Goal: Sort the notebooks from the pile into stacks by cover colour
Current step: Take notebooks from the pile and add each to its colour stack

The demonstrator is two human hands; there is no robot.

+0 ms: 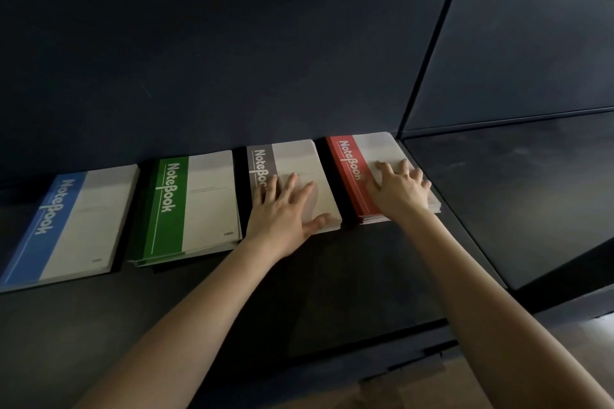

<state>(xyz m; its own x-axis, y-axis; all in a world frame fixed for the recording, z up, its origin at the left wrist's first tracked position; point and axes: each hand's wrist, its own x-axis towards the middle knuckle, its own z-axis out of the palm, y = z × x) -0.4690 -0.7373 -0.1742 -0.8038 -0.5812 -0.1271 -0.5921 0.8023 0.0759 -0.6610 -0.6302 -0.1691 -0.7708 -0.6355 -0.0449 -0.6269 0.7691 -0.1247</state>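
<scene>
Your left hand [282,209] lies flat, fingers spread, on the grey stack [299,156]. Your right hand [400,188] rests with fingers spread and slightly bent on the red stack [349,159], gripping nothing. The green stack [189,202] and blue stack [69,222] sit to the left, all four in a row on the dark shelf [332,292].

Looks like an office cubicle: dark worktop [332,292] boxed in by dark partition panels [232,60], joined at the corner by a metal post [428,53], pale floor [581,335] below, notebook stacks [199,202] along the back.
</scene>
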